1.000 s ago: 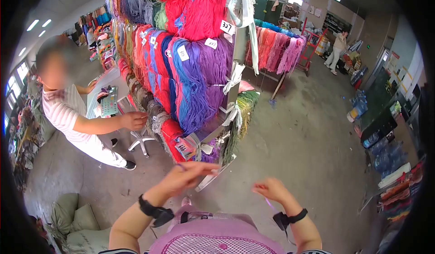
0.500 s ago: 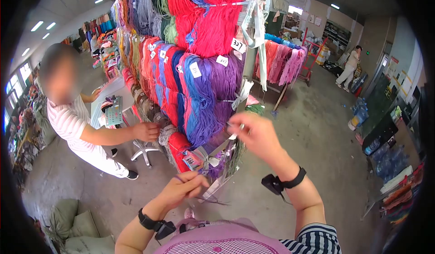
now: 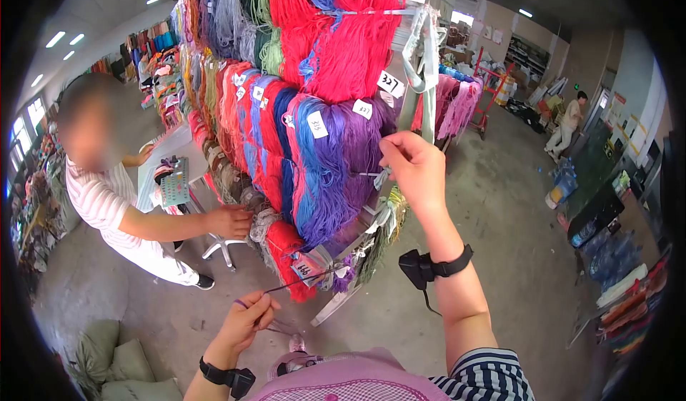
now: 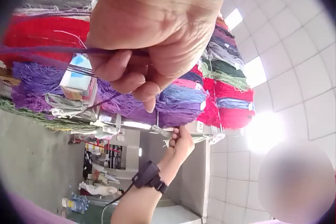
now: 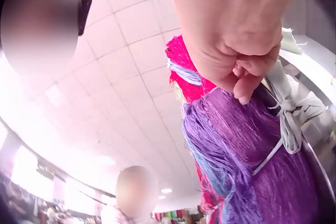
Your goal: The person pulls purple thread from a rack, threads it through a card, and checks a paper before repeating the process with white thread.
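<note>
My left hand (image 3: 246, 322) is low at the left, its thumb and fingers pinching a few dark purple yarn strands (image 4: 47, 49). From it the strands stretch toward the lower end of the rack. Higher up, my right hand (image 3: 418, 172) is beside the rack's corner post. Its curled fingers pinch at the top edge of a purple yarn hank (image 5: 262, 145), with the fingertips against the strands in the right wrist view. A pale cloth tie (image 5: 287, 124) is knotted round the post just beside this hand. Blue-violet yarn (image 3: 325, 179) hangs next to the purple hank.
The rack holds red yarn (image 3: 350, 51) above, with number tags (image 3: 389, 83). At the left another person (image 3: 103, 186) reaches one hand to the rack beside a swivel-footed table. Green sacks (image 3: 114, 358) lie lower left. Water bottles (image 3: 561, 183) stand along the right wall.
My right hand has risen from low in front of the body to the purple hank by the post. My left hand has drawn down and left, pulling its strands taut.
</note>
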Demonstrator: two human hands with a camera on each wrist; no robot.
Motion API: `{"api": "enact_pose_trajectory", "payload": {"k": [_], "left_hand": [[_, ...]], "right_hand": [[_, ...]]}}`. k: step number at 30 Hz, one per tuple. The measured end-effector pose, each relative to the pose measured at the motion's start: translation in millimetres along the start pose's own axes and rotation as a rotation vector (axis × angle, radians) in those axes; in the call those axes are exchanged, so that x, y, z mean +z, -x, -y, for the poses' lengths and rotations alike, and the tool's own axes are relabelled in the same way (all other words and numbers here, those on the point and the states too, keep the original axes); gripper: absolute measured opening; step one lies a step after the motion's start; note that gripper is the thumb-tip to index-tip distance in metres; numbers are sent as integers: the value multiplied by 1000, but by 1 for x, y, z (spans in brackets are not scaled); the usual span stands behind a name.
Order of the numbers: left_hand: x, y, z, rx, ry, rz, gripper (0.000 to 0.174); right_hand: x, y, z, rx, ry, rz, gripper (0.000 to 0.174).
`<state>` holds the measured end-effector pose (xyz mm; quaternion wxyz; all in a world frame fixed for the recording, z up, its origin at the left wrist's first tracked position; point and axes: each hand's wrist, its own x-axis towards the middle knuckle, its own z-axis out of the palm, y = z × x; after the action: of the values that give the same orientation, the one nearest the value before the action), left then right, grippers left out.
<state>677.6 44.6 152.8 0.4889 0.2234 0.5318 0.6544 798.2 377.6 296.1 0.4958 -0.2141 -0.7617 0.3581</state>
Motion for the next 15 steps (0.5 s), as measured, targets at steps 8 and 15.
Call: {"api": "enact_pose_trajectory", "payload": {"k": [8,15], "left_hand": [[-15,7,4,14,22,-60,29],[-27,9,11,14,45,-103,28]], "right_hand": [[-12,5,-24,-118,-141,109,10],[-14,4,-12,179,-525,293,20]]}}
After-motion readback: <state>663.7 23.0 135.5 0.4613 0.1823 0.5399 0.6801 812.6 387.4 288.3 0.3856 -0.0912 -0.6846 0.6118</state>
